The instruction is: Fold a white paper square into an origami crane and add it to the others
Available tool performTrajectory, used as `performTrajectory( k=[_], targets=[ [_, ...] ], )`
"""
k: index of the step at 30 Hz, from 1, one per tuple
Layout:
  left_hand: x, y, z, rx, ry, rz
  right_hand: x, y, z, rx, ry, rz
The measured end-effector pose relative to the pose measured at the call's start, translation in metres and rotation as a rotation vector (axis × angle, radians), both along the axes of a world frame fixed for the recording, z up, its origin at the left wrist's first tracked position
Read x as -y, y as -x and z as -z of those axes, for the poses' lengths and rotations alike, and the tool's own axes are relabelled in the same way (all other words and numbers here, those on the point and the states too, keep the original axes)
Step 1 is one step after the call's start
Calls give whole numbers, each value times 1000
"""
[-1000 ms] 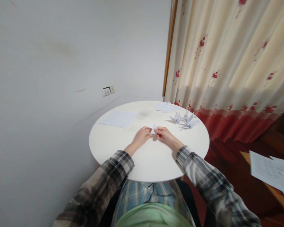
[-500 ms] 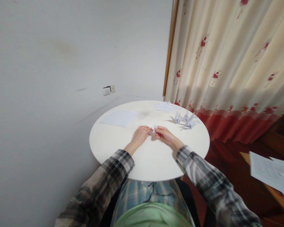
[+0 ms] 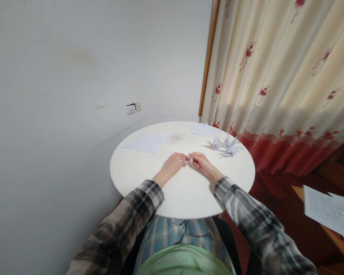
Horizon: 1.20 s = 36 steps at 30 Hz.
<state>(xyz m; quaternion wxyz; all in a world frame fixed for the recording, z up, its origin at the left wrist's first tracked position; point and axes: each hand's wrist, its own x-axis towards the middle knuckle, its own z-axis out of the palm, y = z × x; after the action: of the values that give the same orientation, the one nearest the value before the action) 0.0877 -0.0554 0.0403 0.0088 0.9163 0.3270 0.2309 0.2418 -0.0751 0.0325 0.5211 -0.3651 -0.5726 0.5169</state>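
Note:
Over the middle of the white round table (image 3: 189, 202), a small folded piece of white paper (image 3: 188, 160) is pinched between both hands. My left hand (image 3: 175, 163) is closed on its left side, and my right hand (image 3: 201, 163) grips the right side with thumb and fingers. Most of the paper is hidden by the fingers, so its exact shape cannot be made out. Several folded paper cranes (image 3: 228, 146) stand in a cluster on the table, beyond my right hand and to its right.
Flat white sheets (image 3: 146, 143) lie at the table's back left. More paper pieces (image 3: 202, 130) rest at the back edge. A wall with a socket (image 3: 130, 109) borders the left, a curtain (image 3: 260, 76) the right. Written sheets (image 3: 326, 210) lie on a lower surface at right.
The fingertips of both hands have drawn closer together around the folded paper, and less of it shows above them. The view has shifted slightly. The cranes and sheets stay in place.

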Motion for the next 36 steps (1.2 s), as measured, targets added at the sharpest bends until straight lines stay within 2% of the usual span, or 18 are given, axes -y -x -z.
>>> performTrajectory(
  k=[8,14,17,20,23,26,29,33,36],
  targets=[
    [-7,-3,11,-46,-95,65,-5,1,5,-25,-7,82],
    [-8,-5,23,25,-126,35,-7,0,5,-134,-19,131],
    [-3,-3,24,64,-36,-22,-7,-4,3,-214,-2,121],
    [-4,1,27,102,104,-155,-8,-7,3,-291,14,106],
    [-12,3,33,254,229,-258,-9,-9,4,-267,8,138],
    [-19,2,39,471,347,-180,-9,-8,7,-172,22,136],
    [-20,-1,39,593,479,-93,-8,-7,7,-80,27,151],
    [-13,-4,31,682,591,-17,-7,-8,4,-19,-28,219],
    [-10,-4,24,775,608,6,-7,-9,5,19,-60,222]
  ],
)
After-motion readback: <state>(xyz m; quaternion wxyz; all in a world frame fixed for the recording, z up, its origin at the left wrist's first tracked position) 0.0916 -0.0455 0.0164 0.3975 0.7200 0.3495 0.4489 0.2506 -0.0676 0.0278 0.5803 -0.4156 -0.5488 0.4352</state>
